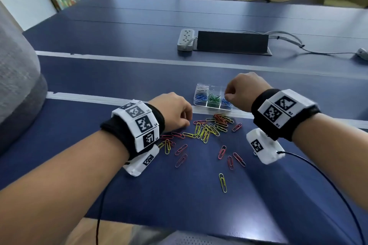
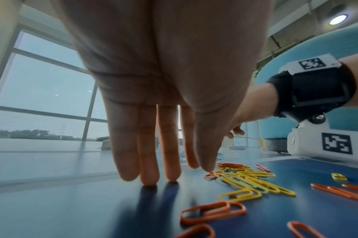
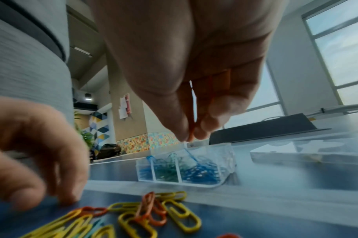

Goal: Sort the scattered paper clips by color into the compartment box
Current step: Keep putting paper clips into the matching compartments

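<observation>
A clear compartment box stands on the blue table and holds white, blue and green paper clips in separate cells. Just above its near right cell, my right hand pinches a red-orange clip between thumb and finger. Yellow clips and red-orange clips lie scattered in front of the box. At the left edge of that pile my left hand rests its fingertips on the table and holds nothing.
One yellow clip lies alone nearer to me. A white power strip, a black raised flap and a grey cable sit farther back. A grey padded seat rises at the left. The table's front edge is close.
</observation>
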`<state>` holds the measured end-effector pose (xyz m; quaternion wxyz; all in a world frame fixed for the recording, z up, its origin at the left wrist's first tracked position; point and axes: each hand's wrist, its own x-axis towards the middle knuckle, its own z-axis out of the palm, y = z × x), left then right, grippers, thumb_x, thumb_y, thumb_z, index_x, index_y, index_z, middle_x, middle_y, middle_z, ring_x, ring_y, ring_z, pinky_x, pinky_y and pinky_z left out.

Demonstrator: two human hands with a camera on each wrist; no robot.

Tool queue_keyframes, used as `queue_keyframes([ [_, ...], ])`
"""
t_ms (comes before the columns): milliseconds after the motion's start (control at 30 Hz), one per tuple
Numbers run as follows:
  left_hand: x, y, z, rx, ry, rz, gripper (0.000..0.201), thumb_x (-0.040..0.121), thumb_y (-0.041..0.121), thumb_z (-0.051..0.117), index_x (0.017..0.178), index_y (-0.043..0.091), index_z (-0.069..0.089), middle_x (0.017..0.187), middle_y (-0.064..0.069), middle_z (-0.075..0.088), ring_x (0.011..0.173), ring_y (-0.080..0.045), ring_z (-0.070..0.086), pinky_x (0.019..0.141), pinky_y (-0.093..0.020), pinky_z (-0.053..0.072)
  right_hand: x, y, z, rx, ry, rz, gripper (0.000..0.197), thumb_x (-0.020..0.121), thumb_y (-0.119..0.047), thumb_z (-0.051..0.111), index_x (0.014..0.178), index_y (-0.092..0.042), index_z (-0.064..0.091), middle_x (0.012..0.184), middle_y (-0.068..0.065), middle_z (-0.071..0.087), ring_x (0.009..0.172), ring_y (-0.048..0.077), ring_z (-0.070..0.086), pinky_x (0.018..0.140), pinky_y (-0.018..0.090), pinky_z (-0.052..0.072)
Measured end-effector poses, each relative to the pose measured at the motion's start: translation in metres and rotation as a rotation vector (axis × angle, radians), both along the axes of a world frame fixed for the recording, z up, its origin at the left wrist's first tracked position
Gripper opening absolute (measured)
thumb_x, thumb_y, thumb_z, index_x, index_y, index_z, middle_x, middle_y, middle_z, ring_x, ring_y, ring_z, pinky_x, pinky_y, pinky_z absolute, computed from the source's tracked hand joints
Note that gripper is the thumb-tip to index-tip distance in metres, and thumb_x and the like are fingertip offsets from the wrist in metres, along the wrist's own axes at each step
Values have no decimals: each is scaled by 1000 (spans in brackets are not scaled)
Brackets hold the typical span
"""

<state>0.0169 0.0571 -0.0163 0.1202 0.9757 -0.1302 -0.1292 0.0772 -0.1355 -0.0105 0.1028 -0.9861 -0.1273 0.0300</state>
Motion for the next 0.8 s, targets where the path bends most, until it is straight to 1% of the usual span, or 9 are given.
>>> queue_keyframes([
  [67,3,-6,0,79,-26,-34,21,89,32,58,108,27,65,109,4,68,103,-17,61,85,-24,43,-13,5,1,-17,-26,85,21,85,-21,54,86,-19,74,89,4,73,81,25,64,74,28,52],
  [200,12,-19,-5,260,-40,-129,29,93,35,50,123,32,51,123,-3,60,113,-27,56,96,-37,46,-41,15,-6,-135,147,308,24,83,-21,57,100,-26,73,97,-1,71,88,18,61,72,19,39],
  [233,13,-22,-6,294,-39,-146,30,94,36,49,124,32,49,124,-5,59,113,-29,55,95,-40,47,-44,16,-9,-136,165,320,26,83,-21,58,103,-29,72,99,-1,70,91,19,60,73,19,38],
  [300,12,-28,-7,354,-56,-172,32,95,37,47,127,32,46,124,-8,58,113,-31,55,89,-37,48,-44,17,-12,-105,170,301,25,81,-23,60,103,-31,72,98,0,68,96,21,61,77,21,43],
  [367,9,-35,-8,421,-86,-197,36,96,36,44,132,31,43,122,-10,58,113,-32,54,76,-34,42,-43,16,-14,-89,184,298,21,81,-27,61,99,-30,72,96,1,68,94,23,62,78,25,47],
  [433,5,-41,-10,460,-98,-214,36,97,33,43,132,26,41,122,-11,58,112,-32,54,71,-34,38,-41,13,-16,-87,195,303,18,85,-28,59,97,-28,72,96,2,69,92,25,62,79,26,49],
  [533,2,-45,-11,477,-84,-206,36,96,31,46,130,23,39,119,-12,58,110,-33,54,70,-35,39,-38,7,-18,-83,196,288,23,84,-23,59,102,-32,70,97,0,68,92,23,61,83,28,50],
  [667,0,-45,-11,483,-66,-187,37,94,34,49,127,21,40,118,-11,59,108,-33,55,71,-37,42,-39,6,-19,-102,201,296,33,78,-33,69,110,-34,64,85,-6,53,83,16,49,76,23,41],
  [800,-5,-44,-12,478,-51,-162,33,94,36,49,124,23,43,118,-10,58,109,-33,54,72,-35,40,-40,5,-20,-98,190,334,25,79,-32,68,104,-32,67,81,-7,50,81,16,47,73,23,38],
])
